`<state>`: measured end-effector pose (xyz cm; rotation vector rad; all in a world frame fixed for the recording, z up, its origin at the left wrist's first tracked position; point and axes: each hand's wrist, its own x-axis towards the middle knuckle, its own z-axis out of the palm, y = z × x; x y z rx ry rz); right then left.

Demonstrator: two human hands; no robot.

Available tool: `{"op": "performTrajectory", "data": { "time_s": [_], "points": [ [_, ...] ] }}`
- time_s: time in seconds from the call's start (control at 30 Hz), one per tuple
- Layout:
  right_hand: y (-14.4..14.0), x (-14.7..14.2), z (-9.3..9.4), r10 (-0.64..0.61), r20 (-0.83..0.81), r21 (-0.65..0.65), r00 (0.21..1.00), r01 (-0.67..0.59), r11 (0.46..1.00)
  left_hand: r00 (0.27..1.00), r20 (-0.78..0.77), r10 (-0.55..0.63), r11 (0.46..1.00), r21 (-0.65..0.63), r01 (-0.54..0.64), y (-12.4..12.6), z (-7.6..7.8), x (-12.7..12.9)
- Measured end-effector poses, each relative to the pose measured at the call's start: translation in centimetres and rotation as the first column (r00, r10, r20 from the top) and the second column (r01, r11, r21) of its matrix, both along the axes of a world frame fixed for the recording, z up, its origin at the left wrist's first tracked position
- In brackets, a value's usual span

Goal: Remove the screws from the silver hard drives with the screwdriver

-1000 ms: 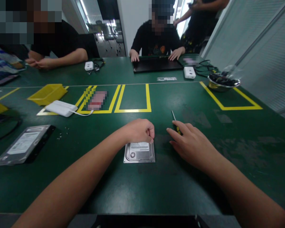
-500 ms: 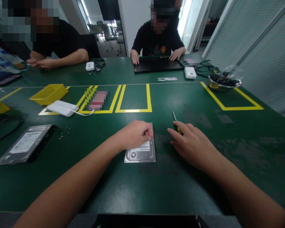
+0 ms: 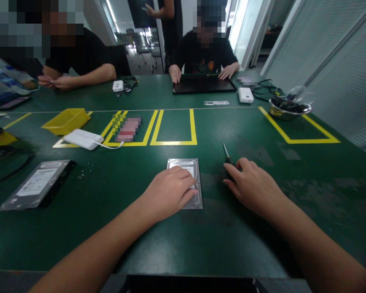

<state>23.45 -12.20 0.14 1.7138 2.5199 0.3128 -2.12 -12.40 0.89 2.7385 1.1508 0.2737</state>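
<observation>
A silver hard drive (image 3: 183,165) lies flat on the green table (image 3: 225,240) in front of me. My left hand (image 3: 171,191) rests palm down on its near half, fingers spread over the label, pressing it to the table. To its right, my right hand (image 3: 253,187) covers the handle of a small screwdriver (image 3: 225,152) with the fingers curled over it. Only the metal shaft shows, pointing away from me on the tabletop.
A second hard drive in a clear bag (image 3: 36,183) lies at the left, with tiny screws (image 3: 85,171) beside it. Farther back are a white box with a cable (image 3: 82,139), a yellow bin (image 3: 65,120), yellow tape squares and a metal bowl (image 3: 288,108). Two seated people work across the table.
My left hand slid from a fist at the drive's far edge back onto its top, fingers flattened. My right hand curled down over the screwdriver handle, hiding its yellow part.
</observation>
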Motion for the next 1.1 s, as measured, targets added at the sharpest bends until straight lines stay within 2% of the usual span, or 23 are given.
{"op": "performTrajectory", "data": {
  "time_s": [0.17, 0.27, 0.43, 0.6, 0.7, 0.87, 1.0, 1.1],
  "points": [
    [0.3, 0.3, -0.1, -0.082, 0.002, -0.028, 0.997, 0.082, 0.996, 0.999, 0.004, -0.040, 0.992, 0.124, 0.039, 0.1, -1.0, -0.1],
    [0.5, 0.4, -0.4, -0.091, 0.006, -0.074, 0.996, 0.091, 0.993, 0.998, 0.022, -0.052, 0.985, 0.163, 0.047, 0.0, -1.3, -0.3],
    [0.6, 0.3, -0.9, -0.086, 0.006, -0.080, 0.996, 0.087, 0.993, 0.998, 0.041, -0.046, 0.985, 0.166, 0.038, -0.5, -1.3, -0.6],
    [0.7, 0.0, -0.5, -0.091, -0.016, -0.046, 0.996, 0.090, 0.995, 0.998, 0.047, -0.029, 0.990, 0.136, 0.023, -0.7, -1.3, -0.8],
    [0.8, 0.0, -0.2, -0.095, -0.127, 0.033, 0.987, 0.100, 0.994, 0.998, 0.053, -0.030, 0.990, 0.138, 0.022, -0.7, -1.4, -0.9],
    [0.9, 0.6, 0.2, 0.036, -0.448, 0.194, 0.893, 0.058, 0.979, 0.998, 0.055, -0.034, 0.989, 0.147, 0.026, -0.7, -1.4, -0.9],
    [0.8, 0.6, 0.9, 0.152, -0.598, 0.275, 0.787, 0.023, 0.961, 0.997, 0.062, -0.035, 0.990, 0.139, 0.026, -0.7, -1.3, -0.9],
    [0.4, 0.2, 1.8, 0.182, -0.699, 0.288, 0.692, 0.039, 0.957, 0.998, 0.061, -0.034, 0.990, 0.138, 0.025, -0.7, -1.3, -0.9]
  ]
}}
